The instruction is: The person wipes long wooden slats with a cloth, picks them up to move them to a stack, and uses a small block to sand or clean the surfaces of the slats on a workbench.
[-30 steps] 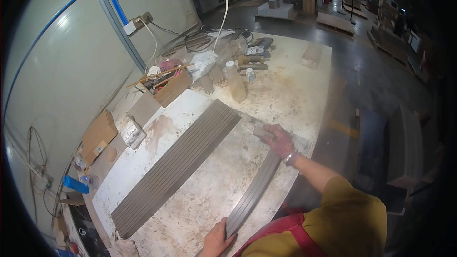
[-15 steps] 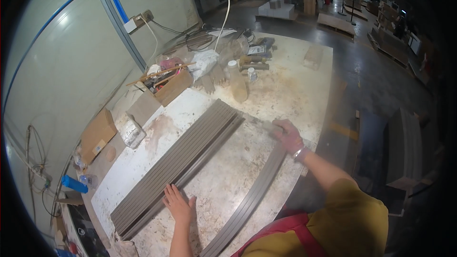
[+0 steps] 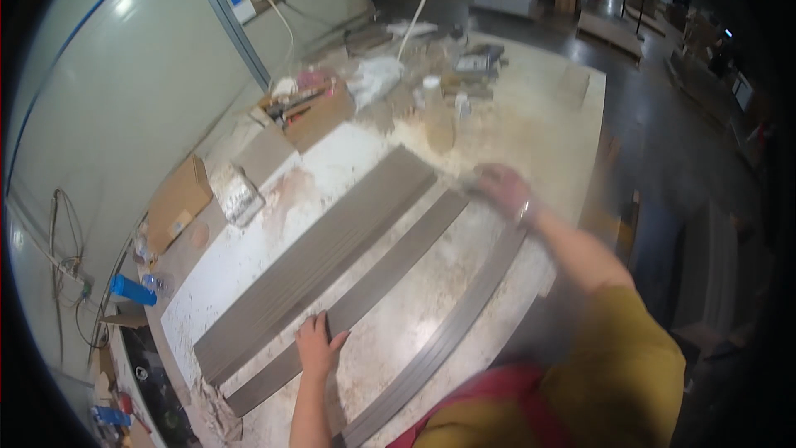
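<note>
A long grey-brown strip (image 3: 406, 251) lies slantwise across the worktable, apart from a wider bundle of similar strips (image 3: 315, 259) on its left. My bare left hand (image 3: 318, 347) rests on the near part of the single strip, fingers laid out and thumb apart. At the strip's far end is my right hand (image 3: 502, 189), in a pinkish glove and smeared by motion. Its fingers curl around something pale that is too blurred to name. Closer to my body, more grey strips (image 3: 452, 328) lie side by side along the table's right.
An open cardboard box (image 3: 319, 120) of tools and a white plastic bag (image 3: 375, 81) stand at the back. Nearby are a bottle (image 3: 439, 129) and a small white-capped jar (image 3: 463, 104). At left are a wrapped block (image 3: 236, 195), a cardboard piece (image 3: 178, 199) and a blue bottle (image 3: 133, 289).
A single strip now lies separated to the right of the bundle, where it was against it before. My left hand has moved onto it. My view has shifted slightly.
</note>
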A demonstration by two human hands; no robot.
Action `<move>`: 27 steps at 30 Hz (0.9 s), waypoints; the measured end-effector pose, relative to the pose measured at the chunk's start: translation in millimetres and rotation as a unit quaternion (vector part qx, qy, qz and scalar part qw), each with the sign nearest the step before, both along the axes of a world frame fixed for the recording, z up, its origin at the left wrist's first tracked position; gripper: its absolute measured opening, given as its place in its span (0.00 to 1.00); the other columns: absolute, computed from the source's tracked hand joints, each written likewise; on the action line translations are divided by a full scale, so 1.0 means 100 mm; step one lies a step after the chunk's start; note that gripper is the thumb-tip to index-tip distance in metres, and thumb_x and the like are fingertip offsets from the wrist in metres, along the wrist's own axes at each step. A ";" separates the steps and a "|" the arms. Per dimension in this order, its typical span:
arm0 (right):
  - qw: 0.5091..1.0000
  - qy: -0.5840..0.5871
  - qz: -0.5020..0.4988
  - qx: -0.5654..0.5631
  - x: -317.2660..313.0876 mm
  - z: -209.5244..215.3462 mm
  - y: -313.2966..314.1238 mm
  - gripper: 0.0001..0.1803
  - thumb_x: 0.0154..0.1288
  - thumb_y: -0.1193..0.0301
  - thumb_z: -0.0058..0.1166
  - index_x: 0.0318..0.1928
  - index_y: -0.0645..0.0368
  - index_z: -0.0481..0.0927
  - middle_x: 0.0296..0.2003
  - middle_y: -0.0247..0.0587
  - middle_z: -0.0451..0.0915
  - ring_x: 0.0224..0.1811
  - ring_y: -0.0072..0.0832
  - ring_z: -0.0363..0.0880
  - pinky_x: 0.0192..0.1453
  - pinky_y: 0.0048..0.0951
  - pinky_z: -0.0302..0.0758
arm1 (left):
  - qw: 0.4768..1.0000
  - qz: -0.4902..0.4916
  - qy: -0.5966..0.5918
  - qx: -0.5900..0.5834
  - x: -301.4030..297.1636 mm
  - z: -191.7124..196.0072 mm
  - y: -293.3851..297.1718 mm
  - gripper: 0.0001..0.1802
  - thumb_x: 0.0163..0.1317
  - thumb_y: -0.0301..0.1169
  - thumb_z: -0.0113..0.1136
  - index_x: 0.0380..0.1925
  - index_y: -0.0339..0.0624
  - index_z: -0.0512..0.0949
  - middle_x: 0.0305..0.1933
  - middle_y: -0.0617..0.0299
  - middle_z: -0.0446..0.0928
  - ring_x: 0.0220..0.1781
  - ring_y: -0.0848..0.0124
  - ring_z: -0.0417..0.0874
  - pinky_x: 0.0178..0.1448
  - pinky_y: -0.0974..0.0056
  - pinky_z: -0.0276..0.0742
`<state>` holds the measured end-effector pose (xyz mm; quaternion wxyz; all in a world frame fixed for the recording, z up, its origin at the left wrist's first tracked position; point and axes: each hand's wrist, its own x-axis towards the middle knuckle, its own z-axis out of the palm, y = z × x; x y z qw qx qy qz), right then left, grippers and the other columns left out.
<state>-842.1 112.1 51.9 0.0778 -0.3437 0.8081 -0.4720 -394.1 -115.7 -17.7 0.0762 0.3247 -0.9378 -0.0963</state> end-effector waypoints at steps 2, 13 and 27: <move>0.989 0.140 0.023 0.035 -0.61 -0.36 0.17 0.24 0.60 0.62 0.57 0.54 0.60 0.76 0.46 0.47 0.80 0.47 0.32 0.79 0.52 0.32 0.74 | 0.999 -0.006 0.041 -0.010 -0.05 -0.03 0.21 0.38 0.51 0.48 0.65 0.59 0.41 0.68 0.56 0.48 0.69 0.60 0.52 0.68 0.64 0.49 0.58; 0.987 -0.005 0.030 0.159 -0.53 -0.56 -0.43 0.21 0.56 0.59 0.55 0.49 0.56 0.80 0.45 0.49 0.81 0.49 0.42 0.79 0.56 0.33 0.73 | 0.999 0.009 0.044 -0.024 -0.02 -0.13 0.30 0.37 0.50 0.45 0.66 0.59 0.42 0.68 0.56 0.49 0.68 0.59 0.51 0.67 0.64 0.49 0.57; 0.969 0.053 0.206 0.124 0.03 0.10 -0.69 0.21 0.60 0.63 0.54 0.51 0.62 0.78 0.40 0.47 0.81 0.44 0.33 0.79 0.51 0.30 0.73 | 0.998 0.032 0.052 -0.017 0.01 -0.28 0.32 0.37 0.51 0.46 0.65 0.60 0.42 0.67 0.57 0.47 0.68 0.59 0.50 0.68 0.63 0.49 0.61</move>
